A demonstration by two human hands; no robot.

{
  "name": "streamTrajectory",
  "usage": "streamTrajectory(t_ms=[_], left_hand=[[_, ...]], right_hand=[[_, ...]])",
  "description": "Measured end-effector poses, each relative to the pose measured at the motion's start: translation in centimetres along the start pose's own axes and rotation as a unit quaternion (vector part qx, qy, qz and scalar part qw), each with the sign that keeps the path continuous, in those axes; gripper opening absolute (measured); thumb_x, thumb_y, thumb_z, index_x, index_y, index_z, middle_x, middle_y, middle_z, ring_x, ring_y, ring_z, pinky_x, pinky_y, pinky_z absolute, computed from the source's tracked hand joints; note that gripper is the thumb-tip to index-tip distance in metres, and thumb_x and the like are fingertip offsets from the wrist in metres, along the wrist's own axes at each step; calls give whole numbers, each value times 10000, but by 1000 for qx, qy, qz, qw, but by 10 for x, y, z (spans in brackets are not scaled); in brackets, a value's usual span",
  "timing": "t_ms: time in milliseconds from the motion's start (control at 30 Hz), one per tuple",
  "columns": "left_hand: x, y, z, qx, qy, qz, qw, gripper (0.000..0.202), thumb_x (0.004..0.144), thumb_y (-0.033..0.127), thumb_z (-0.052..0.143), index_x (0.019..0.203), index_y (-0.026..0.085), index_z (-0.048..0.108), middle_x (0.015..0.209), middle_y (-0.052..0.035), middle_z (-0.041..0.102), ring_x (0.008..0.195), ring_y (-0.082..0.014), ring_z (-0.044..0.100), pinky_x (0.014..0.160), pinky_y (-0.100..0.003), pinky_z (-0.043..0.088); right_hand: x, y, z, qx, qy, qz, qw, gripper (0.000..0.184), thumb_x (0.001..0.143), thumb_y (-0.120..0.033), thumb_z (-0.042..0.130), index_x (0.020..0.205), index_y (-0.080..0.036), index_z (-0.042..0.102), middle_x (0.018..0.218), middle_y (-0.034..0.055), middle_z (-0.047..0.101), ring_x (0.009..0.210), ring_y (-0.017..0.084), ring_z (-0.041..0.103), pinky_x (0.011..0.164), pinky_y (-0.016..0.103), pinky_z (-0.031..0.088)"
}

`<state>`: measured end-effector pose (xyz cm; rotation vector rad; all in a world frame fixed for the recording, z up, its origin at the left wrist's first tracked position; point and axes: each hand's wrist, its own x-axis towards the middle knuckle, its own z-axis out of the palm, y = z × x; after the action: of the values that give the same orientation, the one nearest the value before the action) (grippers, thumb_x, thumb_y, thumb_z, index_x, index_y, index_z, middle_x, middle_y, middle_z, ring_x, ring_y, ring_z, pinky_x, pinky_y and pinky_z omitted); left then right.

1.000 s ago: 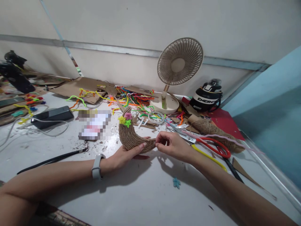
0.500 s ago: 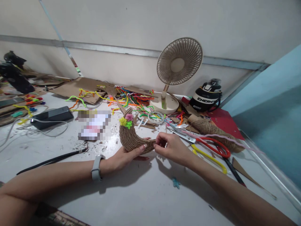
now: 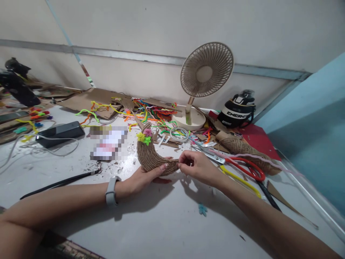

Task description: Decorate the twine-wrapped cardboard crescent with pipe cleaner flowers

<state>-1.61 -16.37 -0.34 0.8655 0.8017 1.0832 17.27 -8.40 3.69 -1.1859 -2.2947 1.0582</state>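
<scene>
Twine-wrapped crescent (image 3: pixel 151 158): a curved form wound in brown jute cord, standing on the white tabletop (image 3: pixel 161 223) near its middle, with small pipe-cleaner flowers (image 3: pixel 144 136) fixed at its upper tip. The left hand (image 3: pixel 142 178) cups the lower curve from beneath, thumb laid along the windings. The right hand (image 3: pixel 198 165) pinches the crescent's lower tip, fingertips pressed together on the cord end.

Handling, as judged: light, fairly stiff at the core, rough-surfaced and unlikely to slip. The windings may loosen if rubbed along the curve, and the flowers would crush easily. Grip the broad mid-body, not the tips.

Clearance: open tabletop lies toward the person. Red-handled scissors (image 3: pixel 242 167) lie just right of the right hand. A desk fan (image 3: pixel 206 72) and loose pipe cleaners (image 3: pixel 151 111) crowd the far side. The table edge runs along the right.
</scene>
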Motion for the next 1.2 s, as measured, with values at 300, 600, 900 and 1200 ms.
streamTrajectory(t_ms=[300,600,900,1200], left_hand=[[0,0,0,2,-5,2,1000,489,823,369,656,1279,213,575,1308,-129,566,1224,-313,492,942,-474,506],[3,3,-6,-15,-16,14,1000,432,858,333,610,1259,173,583,1285,-152,580,1196,-322,520,852,-438,552],[10,15,-13,-31,28,47,998,414,807,279,653,1190,132,602,1205,-158,627,1116,-324,576,779,-400,571],[25,18,-21,-73,106,67,989,364,817,338,659,1123,152,596,1109,-107,668,958,-207,640,800,-313,526]], right_hand=[[1,5,3,4,9,-11,1000,102,687,-267,594,651,-176,565,551,-36,537,511,93,461,480,211,347],[2,1,-14,164,-44,40,985,179,723,-350,588,715,-172,572,541,-25,575,425,98,507,418,217,382],[5,0,-33,141,-31,12,990,293,777,-455,605,788,-162,611,663,13,630,567,109,563,452,206,342],[1,0,-2,316,-83,96,940,377,799,-510,609,723,-147,545,661,9,655,425,43,517,367,159,260]])
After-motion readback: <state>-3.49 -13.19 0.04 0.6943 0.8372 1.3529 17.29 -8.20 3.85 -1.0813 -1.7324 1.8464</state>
